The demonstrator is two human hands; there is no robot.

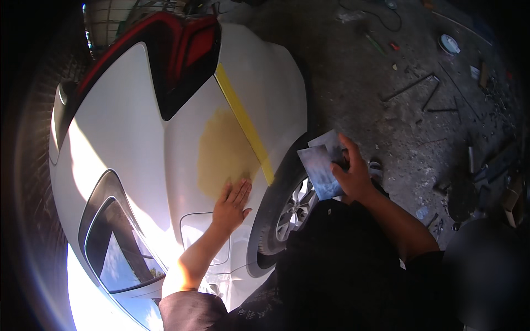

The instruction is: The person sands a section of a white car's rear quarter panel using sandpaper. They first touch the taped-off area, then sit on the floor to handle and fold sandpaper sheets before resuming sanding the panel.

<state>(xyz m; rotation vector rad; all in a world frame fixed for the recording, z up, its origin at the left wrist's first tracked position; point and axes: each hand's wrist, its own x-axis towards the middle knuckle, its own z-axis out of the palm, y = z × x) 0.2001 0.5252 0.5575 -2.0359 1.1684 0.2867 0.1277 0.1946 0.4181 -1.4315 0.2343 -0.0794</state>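
My left hand point(232, 205) lies with fingers extended on the lower edge of a dull yellow patch of filler point(223, 151), which is spread on the white car's rear side panel point(193, 127). A strip of yellow tape point(243, 121) runs beside the patch, from the red tail light point(196, 47) down toward the wheel arch. My right hand point(353, 171) is closed on two thin grey rectangular plates point(320, 171), overlapping and smudged; their exact kind is unclear. They are held apart from the car, above and right of the rear wheel point(295, 209).
A fuel flap point(207, 237) and a side window point(121, 248) lie left of my left forearm. On the dirty concrete floor point(403, 132) at right are a bent metal frame point(430, 91), a round tin point(449, 44) and scattered scraps. Strong sunlight strikes the car's lower left.
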